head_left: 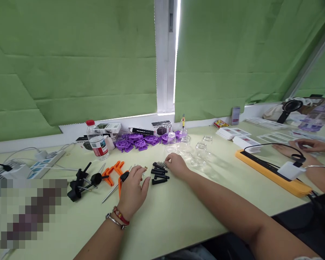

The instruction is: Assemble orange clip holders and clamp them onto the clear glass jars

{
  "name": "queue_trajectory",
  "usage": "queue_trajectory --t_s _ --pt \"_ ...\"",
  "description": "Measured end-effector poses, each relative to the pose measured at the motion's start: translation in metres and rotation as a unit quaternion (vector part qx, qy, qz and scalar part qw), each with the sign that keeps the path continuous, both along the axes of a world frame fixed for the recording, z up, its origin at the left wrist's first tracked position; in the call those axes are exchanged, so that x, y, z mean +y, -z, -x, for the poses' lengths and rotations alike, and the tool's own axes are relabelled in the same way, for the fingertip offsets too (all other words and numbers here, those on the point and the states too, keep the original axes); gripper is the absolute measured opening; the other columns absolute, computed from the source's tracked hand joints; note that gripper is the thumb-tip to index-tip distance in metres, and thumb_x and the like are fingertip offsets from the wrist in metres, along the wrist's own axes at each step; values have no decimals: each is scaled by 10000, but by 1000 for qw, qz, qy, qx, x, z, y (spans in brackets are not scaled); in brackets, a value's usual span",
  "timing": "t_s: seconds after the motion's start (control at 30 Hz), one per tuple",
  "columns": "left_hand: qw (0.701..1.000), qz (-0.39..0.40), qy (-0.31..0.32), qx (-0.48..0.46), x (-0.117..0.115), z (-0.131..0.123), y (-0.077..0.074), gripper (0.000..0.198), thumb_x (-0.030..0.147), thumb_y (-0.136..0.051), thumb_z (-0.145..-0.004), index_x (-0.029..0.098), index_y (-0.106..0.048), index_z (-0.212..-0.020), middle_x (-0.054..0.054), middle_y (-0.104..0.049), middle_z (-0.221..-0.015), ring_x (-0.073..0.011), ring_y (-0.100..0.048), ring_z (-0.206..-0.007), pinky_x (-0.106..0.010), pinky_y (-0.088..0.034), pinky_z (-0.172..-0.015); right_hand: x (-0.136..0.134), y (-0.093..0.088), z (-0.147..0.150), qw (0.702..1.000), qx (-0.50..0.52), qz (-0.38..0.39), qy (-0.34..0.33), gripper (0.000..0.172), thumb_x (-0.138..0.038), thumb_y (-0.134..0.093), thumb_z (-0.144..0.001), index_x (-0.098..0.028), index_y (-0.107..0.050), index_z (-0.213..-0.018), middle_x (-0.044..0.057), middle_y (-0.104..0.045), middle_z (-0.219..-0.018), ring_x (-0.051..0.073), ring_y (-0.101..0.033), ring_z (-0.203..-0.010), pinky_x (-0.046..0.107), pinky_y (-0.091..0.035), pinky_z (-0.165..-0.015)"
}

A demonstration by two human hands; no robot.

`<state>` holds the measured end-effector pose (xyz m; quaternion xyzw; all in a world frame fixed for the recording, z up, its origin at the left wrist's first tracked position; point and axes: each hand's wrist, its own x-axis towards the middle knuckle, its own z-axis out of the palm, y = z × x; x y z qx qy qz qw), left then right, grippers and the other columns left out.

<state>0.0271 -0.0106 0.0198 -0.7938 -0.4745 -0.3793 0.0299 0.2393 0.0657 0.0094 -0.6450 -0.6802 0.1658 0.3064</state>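
My left hand (132, 187) hovers palm down over the table with its thumb apart from the fingers. Small metal pieces (144, 168) show by its fingertips, some half hidden. A screwdriver (111, 193) with a black handle lies just left of that hand, beside orange plastic brackets (114, 172). My right hand (177, 166) reaches to a small pile of metal springs or screws (161, 164); its fingers are pressed together, and what they pinch is too small to make out. Several black plastic pieces (159, 176) lie between the hands.
Purple plastic parts (135, 141), clear glass jars (201, 147) and a water bottle (99, 146) stand toward the wall. Black clamp-like parts (81, 184) and a power strip (47, 164) are left. An orange power strip (271, 173), card stacks (233, 133) and another person's hands (314, 145) are right.
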Motion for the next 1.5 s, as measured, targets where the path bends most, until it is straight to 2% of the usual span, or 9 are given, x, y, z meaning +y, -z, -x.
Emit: queue_trajectory --t_s 0.2,0.4,0.73,0.83,0.97,1.1,1.2,1.3,1.5 --pt "1000 5 0 -10 -1 0 -3 205 277 -491 -882 190 -540 -1061 -93 -572 -1095 -199 -606 -914 -364 -520 -801 19 2 19 995 17 -13 -98 79 -198 -626 -780 -193 -705 -775 29 -669 -945 167 -567 -931 269 -408 -839" --pt "1000 17 7 -15 -2 1 -4 203 269 -486 -881 192 -534 -1063 -96 -570 -1098 -194 -602 -902 -371 -509 -814 24 16 22 994 33 -12 -104 146 -174 -572 -813 -176 -717 -825 50 -674 -961 171 -565 -937 297 -406 -867" --pt "1000 22 1 -21 -3 1 -8 205 275 -475 -878 196 -552 -1051 -87 -577 -1094 -192 -604 -894 -342 -503 -790 27 18 19 990 94 -15 -103 152 -184 -576 -795 -181 -726 -812 50 -683 -959 176 -578 -947 300 -408 -890" --pt "998 -8 -46 -51 3 14 -14 184 262 -464 -873 180 -578 -992 -90 -593 -1051 -193 -602 -872 -338 -491 -787 28 19 16 986 150 -14 -73 191 -213 -538 -811 -173 -714 -876 56 -682 -978 170 -596 -915 289 -440 -837" --pt "981 -20 -163 -100 17 47 -27 192 274 -460 -849 169 -612 -901 -82 -623 -941 -191 -597 -791 -328 -475 -744 29 18 6 971 236 -11 -27 256 -278 -494 -820 -155 -681 -944 63 -680 -989 164 -600 -885 273 -459 -773" --pt "956 116 -258 -78 25 74 -36 215 338 -475 -815 197 -637 -803 -56 -664 -791 -197 -595 -670 -297 -426 -590 28 19 -1 948 317 11 23 306 -324 -495 -786 -122 -652 -955 91 -675 -956 169 -601 -812 276 -465 -692" --pt "953 225 -201 -2 25 78 -32 246 406 -512 -784 206 -623 -691 -52 -659 -676 -206 -596 -619 -279 -381 -524 27 22 -1 931 361 33 37 282 -320 -533 -734 -115 -653 -887 98 -673 -916 169 -600 -775 271 -460 -655" --pt "946 273 -167 53 24 74 -23 267 465 -595 -711 210 -575 -632 -63 -638 -634 -225 -589 -580 -284 -361 -491 26 22 0 921 386 35 35 244 -306 -560 -701 -128 -655 -839 95 -668 -925 174 -593 -814 271 -458 -679" --pt "958 251 -134 32 27 70 -14 113 180 -633 -596 209 -529 -561 -45 -600 -595 -202 -561 -530 -268 -339 -484 2 -9 11 921 390 24 1 190 -290 -574 -724 -150 -650 -827 66 -660 -900 153 -569 -794 265 -457 -698"
